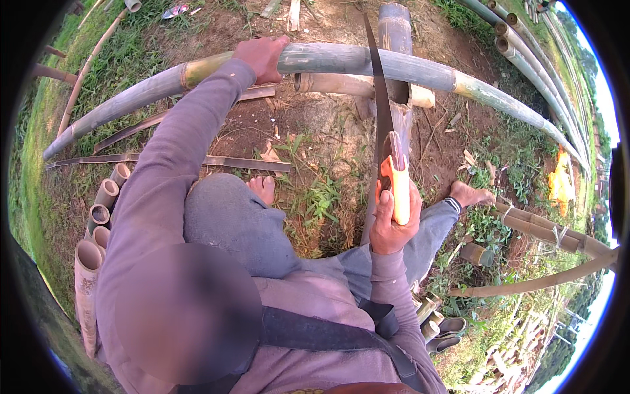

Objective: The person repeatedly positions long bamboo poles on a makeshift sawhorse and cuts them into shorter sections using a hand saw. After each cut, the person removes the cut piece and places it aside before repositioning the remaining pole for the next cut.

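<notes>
A long greenish-grey bamboo pole (328, 58) lies crosswise in front of me, over an upright-running bamboo piece (395, 29) and a shorter crosspiece (335, 83). My left hand (261, 55) is closed over the pole, left of its middle; the fingers on the far side are hidden. In my right hand (394, 223) is a handsaw (380, 98), gripped by its orange and cream handle. Its dark blade points away from me and crosses the pole just left of the upright-running piece. Whether the teeth touch the pole I cannot tell.
Several cut bamboo tubes (88, 255) stand at the left. Split strips (246, 163) lie on the ground near my bare foot (262, 188). Long poles (525, 52) are stacked at far right. A tied bamboo frame (558, 233) and an orange-yellow bag (560, 180) sit at the right.
</notes>
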`<state>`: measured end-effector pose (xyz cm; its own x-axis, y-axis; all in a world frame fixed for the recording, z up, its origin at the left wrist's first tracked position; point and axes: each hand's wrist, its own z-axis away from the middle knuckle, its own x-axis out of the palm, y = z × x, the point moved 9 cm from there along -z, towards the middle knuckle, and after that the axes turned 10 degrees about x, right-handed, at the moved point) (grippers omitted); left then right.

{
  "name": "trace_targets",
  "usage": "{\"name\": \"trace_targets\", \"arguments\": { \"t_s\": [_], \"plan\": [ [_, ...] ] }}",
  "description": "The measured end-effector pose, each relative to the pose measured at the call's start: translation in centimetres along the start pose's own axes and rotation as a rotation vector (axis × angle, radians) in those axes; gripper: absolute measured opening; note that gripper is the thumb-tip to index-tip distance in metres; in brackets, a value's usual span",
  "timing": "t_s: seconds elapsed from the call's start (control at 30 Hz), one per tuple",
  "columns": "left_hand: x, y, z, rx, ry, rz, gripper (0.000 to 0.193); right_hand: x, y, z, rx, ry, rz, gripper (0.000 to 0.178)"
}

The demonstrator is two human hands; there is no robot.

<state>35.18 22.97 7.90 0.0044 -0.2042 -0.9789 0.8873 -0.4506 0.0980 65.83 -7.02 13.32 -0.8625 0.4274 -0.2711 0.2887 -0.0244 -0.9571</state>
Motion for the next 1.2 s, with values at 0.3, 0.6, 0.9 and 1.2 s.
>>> {"name": "trace_targets", "arguments": {
  "t_s": [0.3, 0.6, 0.9, 1.2],
  "plan": [
    [-0.1, -0.4, 0.8, -0.004, 0.006, 0.006, 0.078, -0.7, -0.2, 2.4, 0.095, -0.022, -0.099, 0.044],
    [-0.9, 0.6, -0.5, 0.006, 0.012, 0.007, 0.075, 7.9, -3.1, -12.2, -0.153, 0.022, -0.024, 0.029],
    [-0.8, 0.3, 1.1, 0.075, -0.01, 0.092, 0.056, -1.6, 1.9, 3.3, 0.109, 0.01, -0.123, 0.047],
    [-1.3, 0.8, 0.7, 0.088, -0.018, 0.088, 0.072, 2.6, 2.0, -7.5, -0.017, 0.051, -0.051, 0.033]
  ]
}}
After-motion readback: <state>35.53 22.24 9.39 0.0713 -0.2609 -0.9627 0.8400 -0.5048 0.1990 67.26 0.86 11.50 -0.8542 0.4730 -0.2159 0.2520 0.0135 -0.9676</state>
